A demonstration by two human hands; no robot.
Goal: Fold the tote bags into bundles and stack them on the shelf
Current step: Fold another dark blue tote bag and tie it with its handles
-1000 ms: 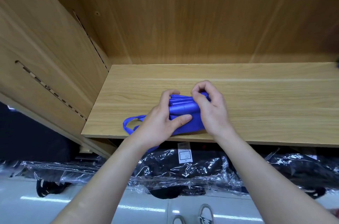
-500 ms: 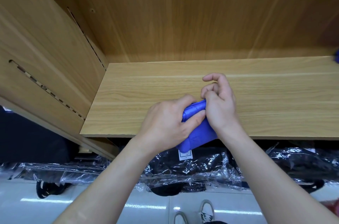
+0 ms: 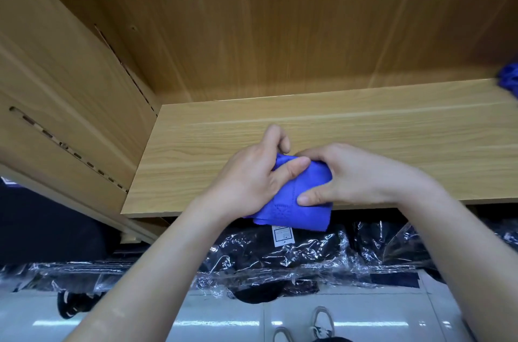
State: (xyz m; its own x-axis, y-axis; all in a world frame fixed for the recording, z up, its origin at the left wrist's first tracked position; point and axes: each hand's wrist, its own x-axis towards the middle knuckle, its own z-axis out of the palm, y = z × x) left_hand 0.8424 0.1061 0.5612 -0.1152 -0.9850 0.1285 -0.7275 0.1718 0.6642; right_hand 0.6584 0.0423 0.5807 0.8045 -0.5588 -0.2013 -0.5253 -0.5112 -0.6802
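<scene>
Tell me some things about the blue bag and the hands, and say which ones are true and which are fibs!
1. Both hands hold the blue bag. True: the left hand and the right hand grip it together.
2. The bag is spread out flat. False: it is folded into a small bundle.
3. The bundle sits at the back of the shelf. False: it is at the front edge, partly hanging over.
4. Something else blue shows at the far right. True.
5. Shiny plastic-wrapped dark things lie below the shelf. True.
</scene>
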